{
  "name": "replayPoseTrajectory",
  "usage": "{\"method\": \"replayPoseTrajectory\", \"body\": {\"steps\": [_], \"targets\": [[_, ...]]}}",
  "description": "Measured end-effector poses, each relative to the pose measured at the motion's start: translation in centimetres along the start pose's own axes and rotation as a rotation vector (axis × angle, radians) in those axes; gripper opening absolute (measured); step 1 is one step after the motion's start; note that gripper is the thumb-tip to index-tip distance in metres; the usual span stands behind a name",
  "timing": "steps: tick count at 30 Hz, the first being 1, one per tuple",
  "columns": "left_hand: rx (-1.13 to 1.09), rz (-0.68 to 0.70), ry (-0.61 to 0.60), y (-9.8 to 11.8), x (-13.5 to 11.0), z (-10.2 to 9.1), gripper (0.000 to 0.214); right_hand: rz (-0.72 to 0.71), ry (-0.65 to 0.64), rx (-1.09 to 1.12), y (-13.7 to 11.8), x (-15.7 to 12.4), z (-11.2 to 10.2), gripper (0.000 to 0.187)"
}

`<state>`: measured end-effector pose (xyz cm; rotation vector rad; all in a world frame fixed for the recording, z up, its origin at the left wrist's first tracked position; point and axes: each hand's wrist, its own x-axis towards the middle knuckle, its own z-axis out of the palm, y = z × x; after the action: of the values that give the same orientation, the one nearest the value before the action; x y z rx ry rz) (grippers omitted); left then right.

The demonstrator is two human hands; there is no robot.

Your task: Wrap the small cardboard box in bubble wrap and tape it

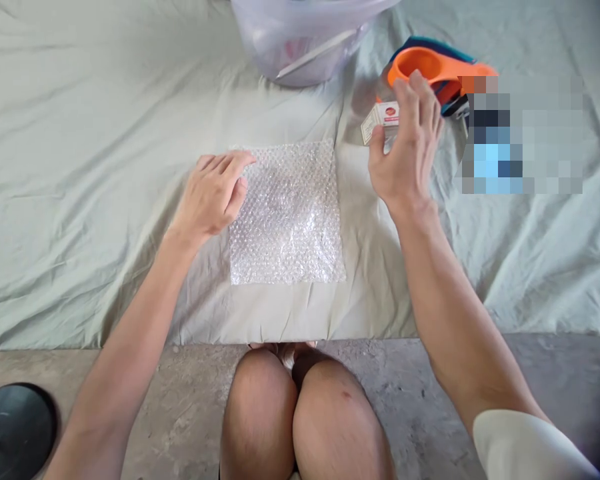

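A square sheet of clear bubble wrap [286, 213] lies flat on a pale green cloth [80, 167]. My left hand [213, 193] rests on the sheet's upper left corner, fingers curled loosely and pressing down, holding nothing. My right hand [407, 150] hovers raised to the right of the sheet with fingers spread, right in front of a small white box with a red logo [380, 120]. The fingers reach around the box but I cannot see them closed on it.
An orange tape dispenser [433, 70] lies behind the box. A translucent plastic tub [300, 40] stands at the back centre. A black round object [13, 430] sits on the concrete floor at lower left. My knees [300, 413] are at the cloth's near edge.
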<state>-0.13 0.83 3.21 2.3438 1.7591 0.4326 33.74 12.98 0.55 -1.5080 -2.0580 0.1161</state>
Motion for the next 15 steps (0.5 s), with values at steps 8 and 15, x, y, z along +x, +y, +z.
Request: {"method": "replayPoseTrajectory", "body": {"steps": [8,15], "targets": [[-0.063,-0.007,0.062,-3.1,0.8,1.6,0.045,-0.081,-0.112,-0.044,2.9,0.0,0.3,0.056],[-0.035,0.02,0.078,-3.3,0.6,1.9,0.048,-0.072,0.025,-0.06,3.7,0.1,0.2,0.06]]}}
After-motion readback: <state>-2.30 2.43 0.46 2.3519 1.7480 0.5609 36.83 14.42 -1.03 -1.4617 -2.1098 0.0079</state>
